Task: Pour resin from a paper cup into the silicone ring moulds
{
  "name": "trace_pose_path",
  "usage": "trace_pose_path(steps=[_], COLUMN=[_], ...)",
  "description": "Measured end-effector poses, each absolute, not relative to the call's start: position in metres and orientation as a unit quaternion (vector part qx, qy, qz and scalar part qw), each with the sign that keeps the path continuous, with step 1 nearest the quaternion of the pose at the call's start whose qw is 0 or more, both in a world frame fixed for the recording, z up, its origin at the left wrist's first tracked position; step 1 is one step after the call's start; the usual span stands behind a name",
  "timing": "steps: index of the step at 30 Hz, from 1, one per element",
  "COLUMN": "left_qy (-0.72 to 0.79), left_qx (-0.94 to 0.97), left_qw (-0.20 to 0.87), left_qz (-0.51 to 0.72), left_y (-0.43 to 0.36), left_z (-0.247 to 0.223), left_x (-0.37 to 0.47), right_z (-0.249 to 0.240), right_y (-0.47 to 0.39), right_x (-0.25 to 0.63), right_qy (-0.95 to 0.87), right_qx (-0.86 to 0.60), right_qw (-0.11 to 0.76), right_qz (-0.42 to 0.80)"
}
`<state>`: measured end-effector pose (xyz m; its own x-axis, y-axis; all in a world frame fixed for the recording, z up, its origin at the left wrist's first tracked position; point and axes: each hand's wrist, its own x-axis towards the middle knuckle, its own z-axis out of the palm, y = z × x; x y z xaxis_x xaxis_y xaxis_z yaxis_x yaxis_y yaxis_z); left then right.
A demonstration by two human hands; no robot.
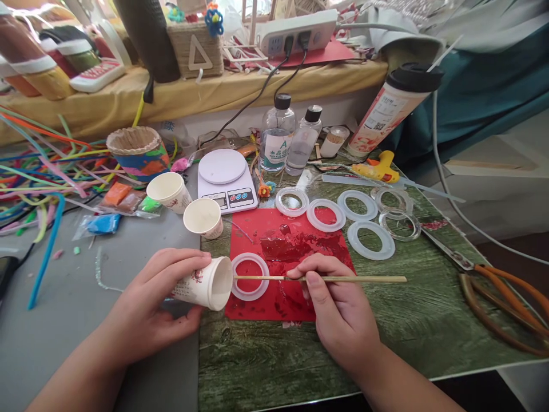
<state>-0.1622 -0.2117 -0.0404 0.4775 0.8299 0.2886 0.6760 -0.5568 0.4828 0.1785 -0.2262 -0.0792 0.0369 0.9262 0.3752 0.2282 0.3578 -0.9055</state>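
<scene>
A white paper cup (221, 283), tipped on its side with its mouth facing right, is wrapped by the fingers of my left hand (169, 303). Between the thumb and fingers of my right hand (338, 309) is a thin wooden stick (364, 279), held level, its left end just outside the cup's mouth. Below the stick, a white ring mould (251, 295) lies on a wet, shiny red sheet (295, 312). More ring moulds, such as a milky one (371, 240) and a clear one (414, 226), lie to the right.
Two upright paper cups (203, 217) stand near a white scale (225, 171). Behind are bottles (278, 134) and a tall tilted cup (386, 109). A yellow glue gun (377, 167) and orange-handled scissors (506, 286) are at right. Coloured pipe cleaners (47, 166) crowd the left.
</scene>
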Motion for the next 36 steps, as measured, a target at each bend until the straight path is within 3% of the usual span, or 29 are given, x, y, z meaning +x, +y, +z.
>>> trace_pose_path(steps=[36], left_qy=[0.436], left_qx=[0.853], left_qw=[0.152], left_qz=[0.244], left_y=[-0.2124], left_z=[-0.0378], left_x=[-0.1621], right_z=[-0.0755], right_y=[-0.2250], right_x=[0.1804], right_qy=[-0.622], right_qx=[-0.473], right_qw=[0.538], right_qz=[0.315])
